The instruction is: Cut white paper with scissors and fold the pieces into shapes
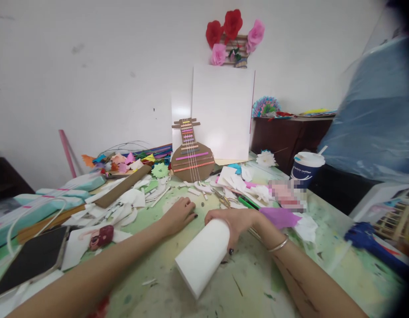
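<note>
My right hand point(239, 223) grips the far end of a folded piece of white paper point(202, 260), thumb on the near side and fingers over the far edge. The paper is tilted, its near end pointing toward me. To its left, my left hand point(179, 215) rests on the green, paint-stained table point(151, 256). It is empty, with the fingers loosely bent and slightly apart. White paper scraps point(124, 207) lie beside my left hand. Beyond my right hand lie a green-handled tool point(248, 203) and a sheet of purple paper point(280, 217).
A cardboard lute point(193, 163) with strings leans against a white board point(222, 115) at the back. A paper coffee cup point(305, 170) stands at the right. A tablet point(33, 260) lies at the left. A blue glue gun point(373, 247) sits near the right edge.
</note>
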`<action>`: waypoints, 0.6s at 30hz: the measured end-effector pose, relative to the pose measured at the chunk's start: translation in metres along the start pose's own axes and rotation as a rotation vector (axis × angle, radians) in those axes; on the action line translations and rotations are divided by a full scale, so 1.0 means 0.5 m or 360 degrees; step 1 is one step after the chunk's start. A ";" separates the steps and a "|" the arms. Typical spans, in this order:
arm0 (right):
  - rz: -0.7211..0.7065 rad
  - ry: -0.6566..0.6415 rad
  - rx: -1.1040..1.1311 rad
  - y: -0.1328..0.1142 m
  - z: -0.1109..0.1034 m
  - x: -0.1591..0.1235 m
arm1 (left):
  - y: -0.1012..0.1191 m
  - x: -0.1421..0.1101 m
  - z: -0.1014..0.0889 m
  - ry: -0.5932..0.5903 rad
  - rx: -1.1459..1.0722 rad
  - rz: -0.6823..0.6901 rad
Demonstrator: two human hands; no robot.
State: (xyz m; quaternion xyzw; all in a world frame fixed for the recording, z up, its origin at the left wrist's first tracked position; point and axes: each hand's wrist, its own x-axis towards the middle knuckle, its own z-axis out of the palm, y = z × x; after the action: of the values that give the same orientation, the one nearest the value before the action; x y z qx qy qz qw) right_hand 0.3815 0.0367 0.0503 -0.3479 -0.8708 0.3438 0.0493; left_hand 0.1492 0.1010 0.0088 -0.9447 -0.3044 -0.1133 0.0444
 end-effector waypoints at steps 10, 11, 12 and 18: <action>0.0052 -0.0055 0.0071 0.005 0.001 0.003 | -0.143 0.032 -0.019 0.0186 0.0445 -0.0461; 0.0063 -0.0057 0.0076 0.005 0.000 0.002 | -0.148 0.036 -0.022 0.0211 0.0474 -0.0501; 0.0074 -0.0058 0.0079 0.004 0.000 0.002 | -0.146 0.041 -0.024 0.0221 0.0488 -0.0504; 0.0026 -0.0027 0.0031 0.003 -0.001 0.004 | -0.031 0.083 0.023 0.0015 0.0206 0.0460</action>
State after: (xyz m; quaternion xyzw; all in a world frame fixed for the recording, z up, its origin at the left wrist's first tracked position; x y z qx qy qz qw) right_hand 0.3807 0.0391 0.0492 -0.3516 -0.8649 0.3557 0.0425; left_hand 0.1751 0.1387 0.0078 -0.9733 -0.1717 -0.0902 0.1224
